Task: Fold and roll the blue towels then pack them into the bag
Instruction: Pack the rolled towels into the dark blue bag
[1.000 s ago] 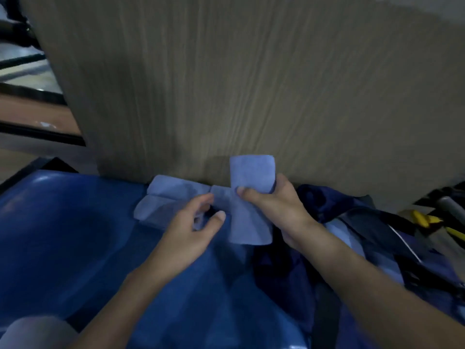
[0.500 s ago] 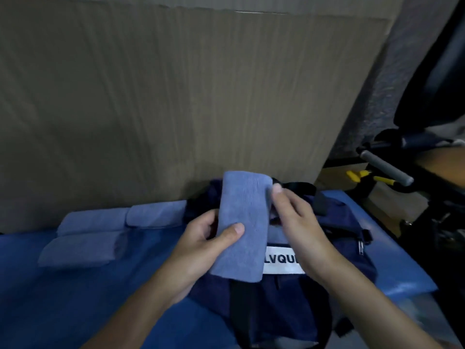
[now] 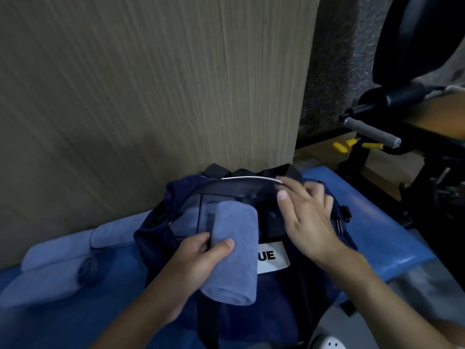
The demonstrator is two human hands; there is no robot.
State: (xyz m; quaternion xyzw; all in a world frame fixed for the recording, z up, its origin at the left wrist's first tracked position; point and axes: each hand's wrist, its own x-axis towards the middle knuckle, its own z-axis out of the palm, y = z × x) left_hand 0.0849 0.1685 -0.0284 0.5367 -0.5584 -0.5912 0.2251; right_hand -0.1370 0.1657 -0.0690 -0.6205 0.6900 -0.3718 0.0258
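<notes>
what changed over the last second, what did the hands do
The left hand carried the rolled towel from the blue surface to over the bag and still grips it. The right hand let go of the towel and now holds the bag's rim open. The other rolls stayed put.

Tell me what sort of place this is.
Probably a home gym or workout corner: a black machine frame with a grey-wrapped handle bar stands at right, and the navy bag lies on a blue padded surface against a wood-grain panel.
</notes>
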